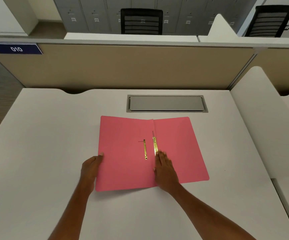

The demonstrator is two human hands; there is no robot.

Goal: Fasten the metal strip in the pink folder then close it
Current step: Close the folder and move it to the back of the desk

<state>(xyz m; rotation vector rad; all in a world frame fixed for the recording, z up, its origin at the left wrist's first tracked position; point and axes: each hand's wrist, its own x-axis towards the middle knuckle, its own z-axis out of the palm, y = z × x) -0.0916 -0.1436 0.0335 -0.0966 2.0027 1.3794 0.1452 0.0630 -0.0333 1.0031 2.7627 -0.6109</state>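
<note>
The pink folder (123, 163) lies open and flat on the white desk. A loose gold metal strip (145, 149) lies on its left leaf, close to the spine. A second gold strip (155, 146) runs along the spine fold. My left hand (91, 168) holds the folder's left edge, thumb on top of the leaf. My right hand (164, 168) rests flat on the spine, fingers stretched forward, fingertips touching the near end of the spine strip. It grips nothing.
The white desk (45, 153) extends to both sides of the folder. A grey cable hatch (166, 103) sits just behind the folder. A beige partition (123, 66) closes the back, and a white divider (261, 118) stands on the right.
</note>
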